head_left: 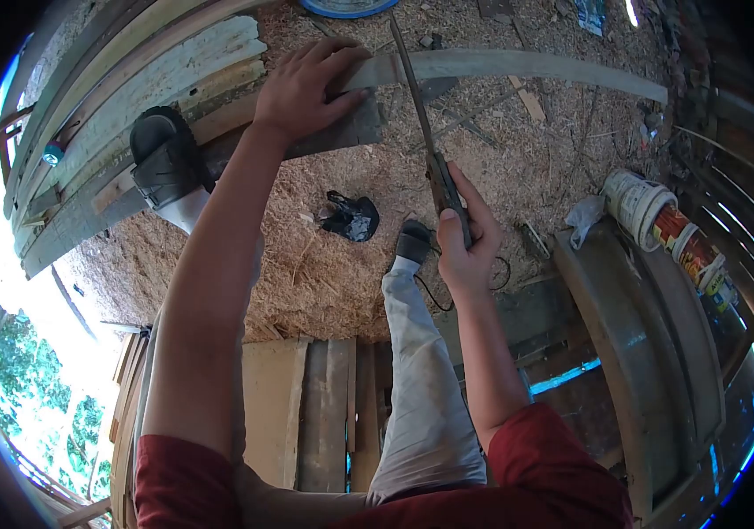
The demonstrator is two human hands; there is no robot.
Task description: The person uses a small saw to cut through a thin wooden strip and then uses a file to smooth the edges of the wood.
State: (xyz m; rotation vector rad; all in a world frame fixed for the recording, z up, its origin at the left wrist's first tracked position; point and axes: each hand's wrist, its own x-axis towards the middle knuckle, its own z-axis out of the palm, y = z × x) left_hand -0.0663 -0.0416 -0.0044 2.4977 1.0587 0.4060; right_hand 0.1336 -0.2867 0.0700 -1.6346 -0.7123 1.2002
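A long, thin wooden plank (518, 63) runs across the top of the view, its right part sticking out over the shavings. My left hand (306, 88) grips its left part, fingers over the top and thumb apart, against a stack of boards (209, 75). In my right hand (468, 234) is a handsaw (418, 101), seen nearly edge-on, fingers wrapped round its handle. The blade points away from me and crosses the plank just right of my left hand. Whether the teeth have cut into the wood cannot be made out.
My one foot, in a black shoe (164, 150), rests on the boards; the other shoe (415, 240) is on the shavings-covered ground. A crumpled black plastic bag (350, 217) lies between. Stacked buckets (650, 207) and curved panels (606, 309) stand right. A blue-rimmed basin (348, 9) is at the top.
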